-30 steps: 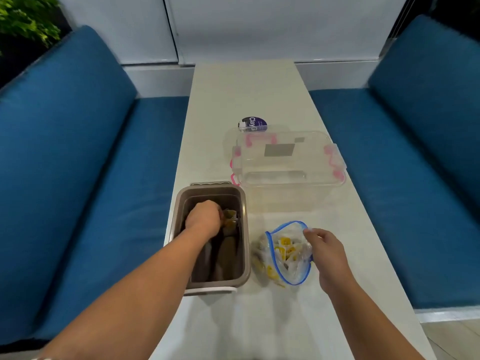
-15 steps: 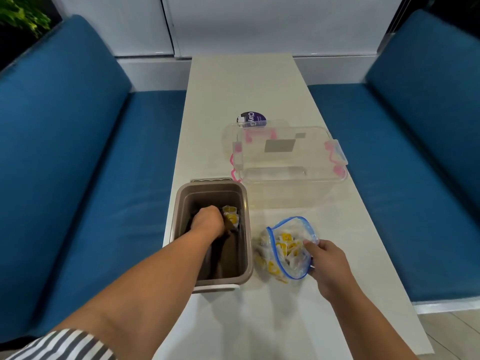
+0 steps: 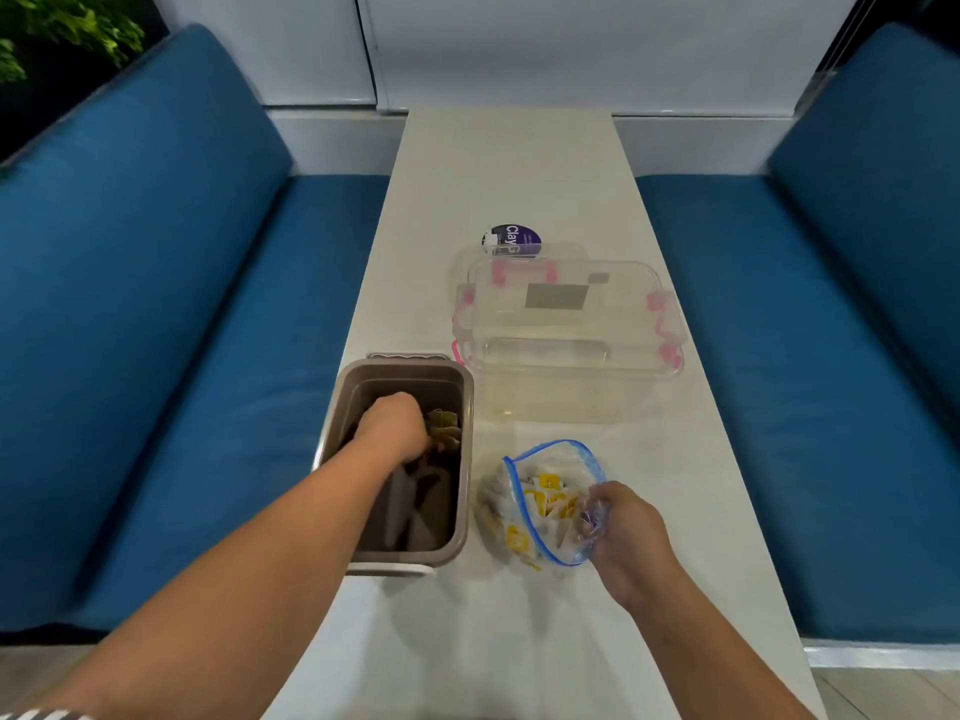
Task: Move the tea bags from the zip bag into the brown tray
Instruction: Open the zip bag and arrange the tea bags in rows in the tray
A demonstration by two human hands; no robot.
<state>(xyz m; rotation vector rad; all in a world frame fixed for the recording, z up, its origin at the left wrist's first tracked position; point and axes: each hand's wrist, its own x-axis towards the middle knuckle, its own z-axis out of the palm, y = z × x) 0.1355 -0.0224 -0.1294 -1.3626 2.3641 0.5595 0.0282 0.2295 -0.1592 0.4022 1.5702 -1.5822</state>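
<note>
while the left grip point(image 3: 392, 423) sits curled inside the brown rectangular plastic tray point(image 3: 469, 449), yellow-tagged tea bags point(image 3: 442, 426) at its fingertips, i cannot tell if it clasps them; the right grip point(image 3: 618, 527) pinches the clear blue-rimmed zip bag point(image 3: 561, 462), just beside the tray on the white table point(image 3: 519, 174).

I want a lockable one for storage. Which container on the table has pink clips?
The clear plastic box, farthest from the person, has pink clips on its sides; the brown tray and the blue-rimmed zip bag have none.
</note>
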